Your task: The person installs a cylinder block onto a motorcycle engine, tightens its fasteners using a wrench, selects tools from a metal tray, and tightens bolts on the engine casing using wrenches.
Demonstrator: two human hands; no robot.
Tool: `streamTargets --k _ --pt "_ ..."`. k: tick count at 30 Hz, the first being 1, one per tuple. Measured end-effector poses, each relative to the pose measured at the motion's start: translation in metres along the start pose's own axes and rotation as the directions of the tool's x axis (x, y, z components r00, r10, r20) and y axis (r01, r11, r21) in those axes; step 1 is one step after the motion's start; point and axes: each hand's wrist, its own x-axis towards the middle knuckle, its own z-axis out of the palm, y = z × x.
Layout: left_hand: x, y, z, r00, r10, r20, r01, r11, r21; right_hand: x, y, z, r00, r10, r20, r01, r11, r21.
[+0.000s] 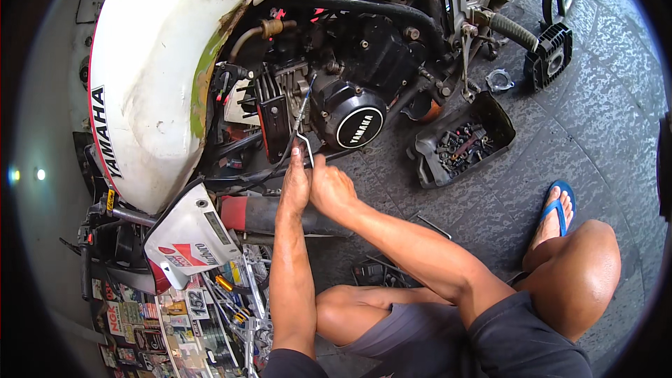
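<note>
A silver crank-shaped wrench [306, 139] runs up from my hands toward the motorcycle engine [350, 91], its far tip beside the finned cylinder [271, 108]. My right hand [333, 187] is closed round the bent part of the wrench. Just left of it, my left hand [295, 185] is closed at the wrench's lower end with its thumb pointing up; the fingers hide most of what they grip. A thin dark cable passes by the left hand. The round black engine cover [353, 117] lies right of the wrench shaft.
The white fuel tank [154, 77] rises at left, above a white fairing panel [192, 241]. A black bin [465, 140] of bolts and small parts sits on the dark floor, with a metal ring [499, 80] beyond it. Loose tools [378, 269] lie near my leg.
</note>
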Motion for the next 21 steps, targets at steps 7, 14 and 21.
streamTargets --k 7,14,21 --pt "-0.003 0.009 0.005 0.997 -0.072 0.033 0.073 0.997 -0.034 -0.019 0.028 0.022 0.982 0.169 0.088 -0.183 0.965 0.185" --pt "-0.007 0.009 -0.001 0.997 -0.069 0.040 0.069 0.998 0.001 -0.021 -0.001 -0.046 1.000 0.028 -0.004 -0.028 1.000 0.006" --pt "-0.009 -0.009 0.003 0.999 0.041 0.035 -0.041 0.999 -0.016 0.009 -0.002 -0.087 0.940 -0.334 -0.064 0.318 0.931 -0.176"
